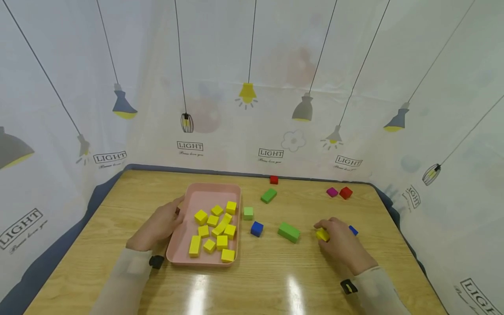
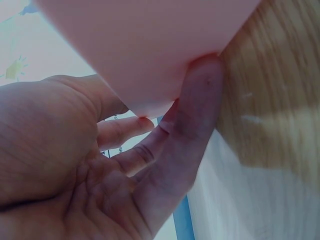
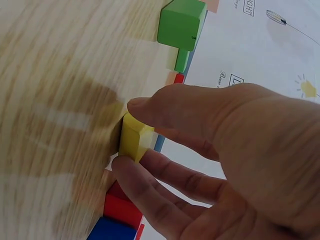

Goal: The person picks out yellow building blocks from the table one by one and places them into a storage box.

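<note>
My left hand (image 1: 159, 224) holds the left side of a pink tray (image 1: 203, 187). In the left wrist view, fingertips press against the tray's pink wall (image 2: 145, 45), and the thumb's tip is hidden behind it. Several yellow blocks (image 1: 201, 217) lie inside the tray, cubes and longer ones among them. On the right of the table, my right hand (image 1: 341, 245) pinches a yellow block (image 3: 134, 137) between thumb and fingers, at or just above the wood. A blue block (image 1: 353, 230) shows partly beyond that hand.
Between tray and right hand lie a light green cube (image 1: 248, 213), a blue cube (image 1: 257, 229) and a green block (image 1: 289, 232). Farther back are another green block (image 1: 269, 195), a red cube (image 1: 274, 180), a magenta block (image 1: 332, 192) and a second red cube (image 1: 346, 193).
</note>
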Demonstrator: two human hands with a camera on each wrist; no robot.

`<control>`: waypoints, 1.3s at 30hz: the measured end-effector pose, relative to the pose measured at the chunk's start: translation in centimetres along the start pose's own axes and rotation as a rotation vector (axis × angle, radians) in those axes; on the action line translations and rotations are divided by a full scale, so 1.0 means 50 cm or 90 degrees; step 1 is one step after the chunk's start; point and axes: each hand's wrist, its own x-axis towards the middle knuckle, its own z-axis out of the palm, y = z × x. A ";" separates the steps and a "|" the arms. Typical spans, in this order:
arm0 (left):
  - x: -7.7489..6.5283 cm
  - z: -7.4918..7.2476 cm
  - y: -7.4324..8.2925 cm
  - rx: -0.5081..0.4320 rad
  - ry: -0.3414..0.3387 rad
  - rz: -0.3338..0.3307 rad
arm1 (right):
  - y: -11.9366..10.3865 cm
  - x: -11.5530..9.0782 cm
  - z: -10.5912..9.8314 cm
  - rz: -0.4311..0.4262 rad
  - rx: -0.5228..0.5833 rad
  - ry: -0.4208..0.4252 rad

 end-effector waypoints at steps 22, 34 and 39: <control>0.004 0.002 0.004 -0.006 -0.005 -0.008 | 0.000 0.004 0.008 0.018 -0.005 -0.014; 0.000 -0.002 0.003 0.004 -0.006 -0.007 | -0.003 0.005 0.012 0.012 -0.005 -0.003; -0.002 -0.001 0.004 0.002 -0.005 -0.006 | -0.010 0.010 0.011 0.015 -0.001 0.005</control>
